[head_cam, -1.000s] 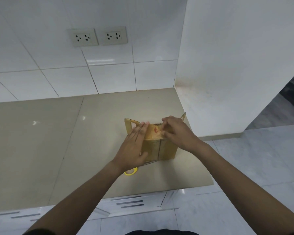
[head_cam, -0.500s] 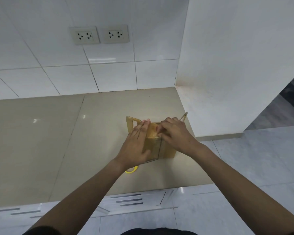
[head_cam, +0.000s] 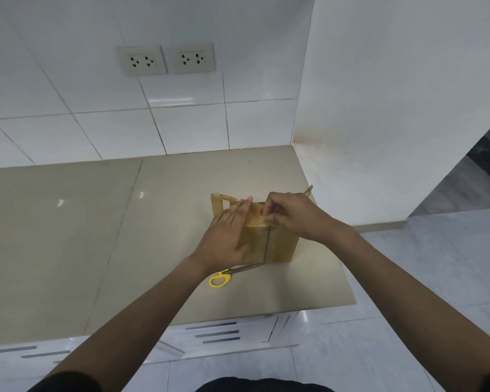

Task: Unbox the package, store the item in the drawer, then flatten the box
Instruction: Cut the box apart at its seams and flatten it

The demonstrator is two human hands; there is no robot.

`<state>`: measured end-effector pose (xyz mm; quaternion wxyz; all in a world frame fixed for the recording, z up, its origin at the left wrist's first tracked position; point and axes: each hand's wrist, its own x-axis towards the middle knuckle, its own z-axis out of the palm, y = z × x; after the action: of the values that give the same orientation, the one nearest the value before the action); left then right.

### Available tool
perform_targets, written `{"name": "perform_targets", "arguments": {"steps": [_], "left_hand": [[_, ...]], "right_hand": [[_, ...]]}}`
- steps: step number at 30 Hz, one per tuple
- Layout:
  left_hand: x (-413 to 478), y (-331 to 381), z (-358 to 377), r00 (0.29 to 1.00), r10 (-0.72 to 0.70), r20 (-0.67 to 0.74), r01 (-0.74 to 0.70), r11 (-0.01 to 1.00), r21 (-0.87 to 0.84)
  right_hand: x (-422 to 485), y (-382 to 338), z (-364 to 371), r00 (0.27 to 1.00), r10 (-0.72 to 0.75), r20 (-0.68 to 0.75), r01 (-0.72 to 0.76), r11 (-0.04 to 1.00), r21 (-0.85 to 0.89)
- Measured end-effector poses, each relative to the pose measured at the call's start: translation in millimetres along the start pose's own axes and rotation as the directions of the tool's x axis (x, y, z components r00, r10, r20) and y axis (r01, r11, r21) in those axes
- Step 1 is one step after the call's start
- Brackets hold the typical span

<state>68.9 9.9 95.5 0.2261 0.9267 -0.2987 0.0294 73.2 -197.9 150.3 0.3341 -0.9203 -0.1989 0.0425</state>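
Observation:
A small brown cardboard box (head_cam: 277, 244) stands on the beige counter (head_cam: 167, 222) near its right end, with side flaps raised at left and right. My left hand (head_cam: 227, 236) lies flat against the box's near-left face, fingers stretched up to the top edge. My right hand (head_cam: 292, 213) is on the top, fingertips pinching the near top flap or its tape. What is inside the box is hidden by both hands.
Yellow-handled scissors (head_cam: 219, 278) lie on the counter just in front of the box, partly under my left wrist. White drawers (head_cam: 215, 332) with slot handles sit below the counter edge. A white wall (head_cam: 379, 108) closes the right side; two sockets (head_cam: 164, 60) are on the tiles.
My right hand's fingers have curled tighter on the box's top flap. The left hand stays pressed on the box. The box has not shifted.

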Motion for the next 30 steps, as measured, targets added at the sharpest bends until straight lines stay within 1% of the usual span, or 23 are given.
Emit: {"name": "perform_targets", "arguments": {"steps": [3,7,14,24,30], "left_hand": [[0,-1,0,1.000,0.005,-0.002,-0.005,1.000,0.008],[0,-2,0,1.000,-0.001,0.000,0.001,1.000,0.021],[1,2,1,1.000,-0.002,0.007,0.002,1.000,0.010],[2,1,-1,1.000,0.004,0.012,-0.004,1.000,0.004],[3,-3,-1,1.000,-0.003,0.020,0.003,1.000,0.022]], "right_hand": [[3,1,-4,0.999,0.011,0.032,-0.011,1.000,0.001],[7,4,-1,0.996,-0.014,0.090,0.029,0.986,-0.164],[5,6,-2,0.996,-0.045,0.079,0.064,0.966,-0.250],[13,1,1,0.997,-0.035,0.064,0.051,0.963,-0.265],[9,-3,-4,0.999,-0.036,0.035,0.042,0.978,-0.205]]}}
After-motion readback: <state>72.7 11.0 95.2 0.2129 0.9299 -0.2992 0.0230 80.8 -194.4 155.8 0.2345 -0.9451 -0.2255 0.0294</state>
